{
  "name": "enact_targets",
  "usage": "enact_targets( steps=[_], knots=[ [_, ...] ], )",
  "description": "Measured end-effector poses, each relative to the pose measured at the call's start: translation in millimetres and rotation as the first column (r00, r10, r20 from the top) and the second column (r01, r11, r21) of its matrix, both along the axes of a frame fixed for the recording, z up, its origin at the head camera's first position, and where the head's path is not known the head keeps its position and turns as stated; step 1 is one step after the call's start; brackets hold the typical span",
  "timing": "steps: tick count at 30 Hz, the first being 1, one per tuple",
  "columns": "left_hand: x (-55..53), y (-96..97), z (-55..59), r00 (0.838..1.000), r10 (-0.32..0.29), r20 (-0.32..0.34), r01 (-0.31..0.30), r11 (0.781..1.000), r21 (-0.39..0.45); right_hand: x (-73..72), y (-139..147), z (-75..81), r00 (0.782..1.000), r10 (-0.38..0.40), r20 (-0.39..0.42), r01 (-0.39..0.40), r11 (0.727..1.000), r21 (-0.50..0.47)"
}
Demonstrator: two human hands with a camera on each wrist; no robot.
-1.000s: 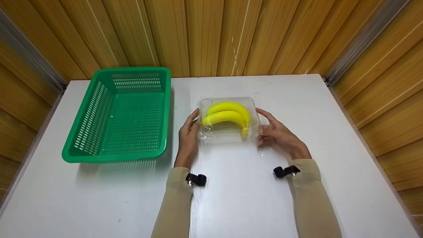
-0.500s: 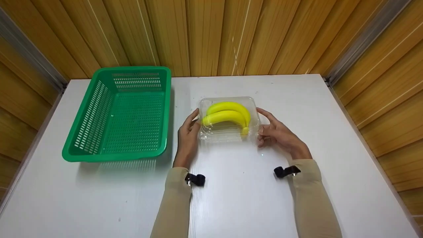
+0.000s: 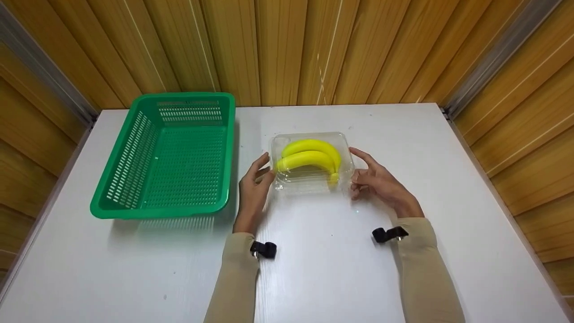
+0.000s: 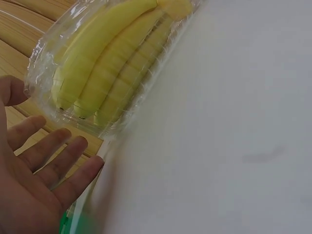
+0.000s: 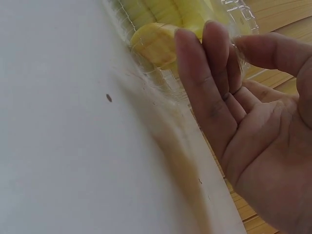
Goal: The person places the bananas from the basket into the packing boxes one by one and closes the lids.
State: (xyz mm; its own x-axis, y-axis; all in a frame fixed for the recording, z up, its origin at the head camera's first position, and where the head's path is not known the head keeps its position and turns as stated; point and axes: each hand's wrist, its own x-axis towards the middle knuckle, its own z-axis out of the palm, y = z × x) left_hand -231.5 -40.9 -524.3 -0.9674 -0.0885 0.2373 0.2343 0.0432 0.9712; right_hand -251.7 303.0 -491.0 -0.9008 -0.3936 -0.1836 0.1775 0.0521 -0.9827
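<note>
A bunch of yellow bananas (image 3: 309, 158) lies inside a clear plastic clamshell container (image 3: 305, 181) on the white table. At the container's left end is my left hand (image 3: 254, 193), its fingers spread and fairly straight. In the left wrist view, the left thumb (image 4: 14, 91) appears to meet the plastic edge, while the other fingers stand apart from it. My right hand (image 3: 381, 184) holds the container's right end, thumb and curled fingers at its near corner and the index finger along its side. The right wrist view shows the right fingertips (image 5: 192, 46) in front of the plastic.
A green plastic basket (image 3: 228, 179) with slotted walls stands left of the container. Wood-panelled walls (image 3: 287, 54) enclose the table (image 3: 332, 269) at the back and sides. Each wrist wears a small black camera on a strap.
My left hand's fingers have loosened and drawn slightly away from the container's left end. The right hand and the container stay almost in place. The head view has shifted slightly.
</note>
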Motion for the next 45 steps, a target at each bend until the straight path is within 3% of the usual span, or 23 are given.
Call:
enact_targets(
  steps=[13,21,26,34,41,45],
  knots=[
    [13.3,6.2,2.3,0.993,-0.089,0.080,0.094,0.994,-0.060,1.0,-2,1.6,0.999,-0.036,-0.016,0.037,0.998,0.044],
    [14.4,9.2,-4.1,0.996,-0.094,0.007,0.095,0.992,-0.080,-0.3,0,-2.0,0.999,-0.043,-0.002,0.043,0.998,0.040],
    [15.0,9.4,-3.7,0.998,-0.062,-0.033,0.057,0.990,-0.131,-0.3,1,-2.5,0.999,-0.039,0.000,0.039,0.999,0.030],
    [14.2,10.1,-3.0,1.000,-0.023,-0.002,0.023,0.987,-0.158,0.1,1,-1.6,0.999,-0.035,0.013,0.034,0.999,0.032],
    [13.1,10.8,-2.9,0.998,0.055,-0.003,-0.055,0.983,-0.177,0.2,2,-2.5,0.999,-0.032,0.012,0.032,0.999,0.024],
    [14.7,11.1,-1.6,0.998,0.065,0.021,-0.061,0.985,-0.161,0.3,2,-2.6,0.999,-0.034,0.018,0.033,0.999,0.015]
  ],
)
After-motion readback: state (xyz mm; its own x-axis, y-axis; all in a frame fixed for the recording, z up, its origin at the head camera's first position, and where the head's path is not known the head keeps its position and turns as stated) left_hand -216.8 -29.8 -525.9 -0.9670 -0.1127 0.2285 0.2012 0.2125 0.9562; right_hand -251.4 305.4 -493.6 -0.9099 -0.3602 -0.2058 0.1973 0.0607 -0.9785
